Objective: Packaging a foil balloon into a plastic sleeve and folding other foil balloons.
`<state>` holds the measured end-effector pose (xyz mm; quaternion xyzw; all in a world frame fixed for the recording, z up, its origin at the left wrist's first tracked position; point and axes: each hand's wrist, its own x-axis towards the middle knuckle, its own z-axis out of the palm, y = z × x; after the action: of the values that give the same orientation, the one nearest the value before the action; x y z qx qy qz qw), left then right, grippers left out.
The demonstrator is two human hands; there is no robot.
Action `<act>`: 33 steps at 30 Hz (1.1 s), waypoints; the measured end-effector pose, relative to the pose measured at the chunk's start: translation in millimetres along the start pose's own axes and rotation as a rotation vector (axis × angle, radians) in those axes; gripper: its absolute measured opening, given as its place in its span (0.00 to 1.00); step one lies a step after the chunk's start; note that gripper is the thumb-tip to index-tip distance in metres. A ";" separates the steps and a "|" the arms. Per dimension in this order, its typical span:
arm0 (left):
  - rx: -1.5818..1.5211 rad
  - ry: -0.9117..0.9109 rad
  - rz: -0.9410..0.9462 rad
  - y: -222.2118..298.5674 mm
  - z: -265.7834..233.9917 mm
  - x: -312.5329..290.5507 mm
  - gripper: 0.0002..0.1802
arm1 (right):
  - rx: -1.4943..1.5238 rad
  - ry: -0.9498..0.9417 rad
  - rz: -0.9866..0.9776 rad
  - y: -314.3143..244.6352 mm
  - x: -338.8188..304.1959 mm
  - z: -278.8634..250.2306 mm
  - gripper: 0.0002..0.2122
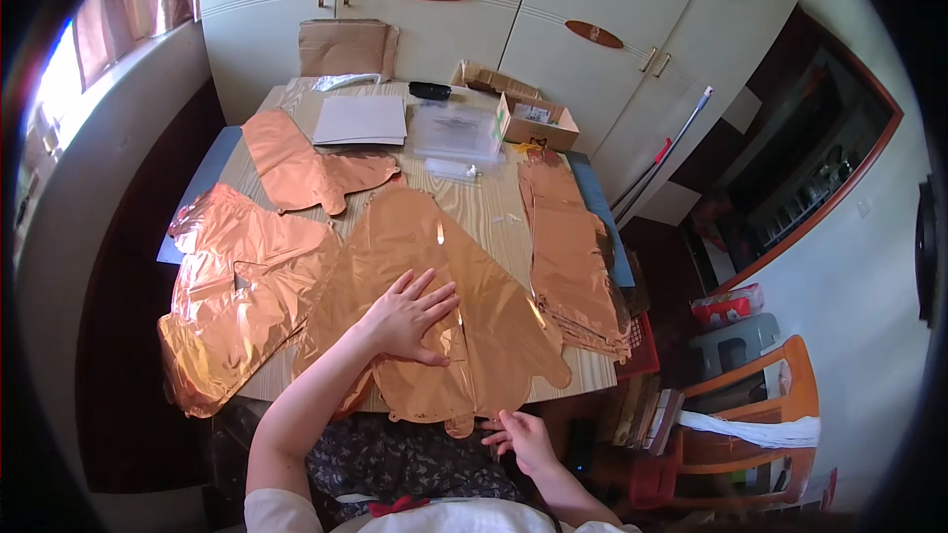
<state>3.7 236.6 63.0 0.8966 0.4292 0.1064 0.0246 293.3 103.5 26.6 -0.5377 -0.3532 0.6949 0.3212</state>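
Note:
A flat, uninflated copper-coloured foil balloon (494, 286) is spread over the near middle of the wooden table, its rounded edge reaching the front rim. My left hand (410, 316) lies palm down on it, fingers spread. At the balloon's near edge, my right hand (523, 441) is closed, thumb and forefinger pinching the foil beside a small tab. Crumpled foil balloons (247, 286) lie to the left, and another flat one (306, 163) sits beyond them. A stack of folded foil balloons (568, 247) rests along the right side.
On the table's (484, 212) far side are white sheets (360, 120), a clear plastic box (454, 133), a black object (430, 91) and an open cardboard box (538, 123). Cabinets (425, 30) stand behind. A wooden chair (760, 415) and grey stool (736, 345) are at right.

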 end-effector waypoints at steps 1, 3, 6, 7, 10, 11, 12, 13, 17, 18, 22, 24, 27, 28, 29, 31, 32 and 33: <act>-0.001 0.000 -0.002 0.4 -0.6 -0.4 0.58 | -0.056 0.018 -0.085 -3.8 -0.6 3.6 0.13; -0.006 -0.001 -0.004 1.2 -1.9 0.0 0.58 | -0.165 0.057 -0.254 -13.3 -3.1 12.0 0.12; -0.009 -0.002 -0.006 2.5 -3.0 1.5 0.58 | -0.752 0.169 -0.795 -16.6 -1.1 21.9 0.05; -0.007 0.001 -0.009 2.0 -2.7 0.6 0.58 | -0.985 0.196 -0.983 -20.6 0.4 25.8 0.05; 0.006 -0.041 -0.008 -0.5 -1.9 1.0 0.56 | -1.054 0.058 -1.236 -33.4 8.8 37.6 0.07; 0.013 -0.062 -0.010 -1.5 -2.3 0.4 0.55 | -1.068 -0.004 -1.283 -35.5 11.8 38.3 0.07; 0.069 -0.068 -0.006 -2.2 1.1 1.0 0.56 | -1.092 -0.046 -1.289 -36.2 13.7 37.3 0.08; 0.126 -0.074 -0.002 -3.3 5.2 1.7 0.56 | -1.116 -0.089 -1.295 -36.7 15.9 35.9 0.08; 0.065 -0.117 -0.028 -1.6 1.9 3.1 0.57 | -1.186 -0.235 -1.288 -31.9 25.9 29.9 0.08; 0.073 -0.112 -0.022 -1.9 1.7 3.0 0.55 | -1.192 -0.252 -1.293 -31.9 27.3 28.6 0.08; 0.079 -0.035 -0.005 -7.8 12.8 0.1 0.48 | -1.208 -0.294 -1.310 -34.5 29.7 27.2 0.09; 0.033 -0.007 -0.011 -10.2 17.7 -0.5 0.45 | -1.197 -0.297 -1.311 -34.2 30.3 27.1 0.09; -0.046 -0.022 -0.020 -9.4 13.1 1.3 0.45 | -1.174 -0.299 -1.300 -32.7 31.5 26.3 0.09; -0.042 -0.027 -0.012 -7.4 9.0 1.2 0.46 | -1.174 -0.303 -1.294 -33.8 30.9 26.2 0.08; -0.038 -0.031 -0.005 -5.1 5.1 1.2 0.47 | -1.175 -0.307 -1.289 -35.2 30.0 26.3 0.08; -0.024 -0.034 -0.008 -1.1 0.2 0.9 0.51 | -1.123 -0.340 -1.248 -41.5 25.1 29.5 0.07; -0.017 -0.035 -0.009 -0.2 -0.6 0.7 0.53 | -1.097 -0.355 -1.226 -44.9 23.8 30.6 0.07; -0.018 -0.032 -0.009 -0.6 0.1 0.4 0.54 | -1.098 -0.358 -1.204 -49.3 23.7 29.0 0.08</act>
<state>3.5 237.3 62.9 0.8960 0.4317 0.0958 0.0400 263.2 145.7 60.4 -0.2187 -0.9145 0.2086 0.2689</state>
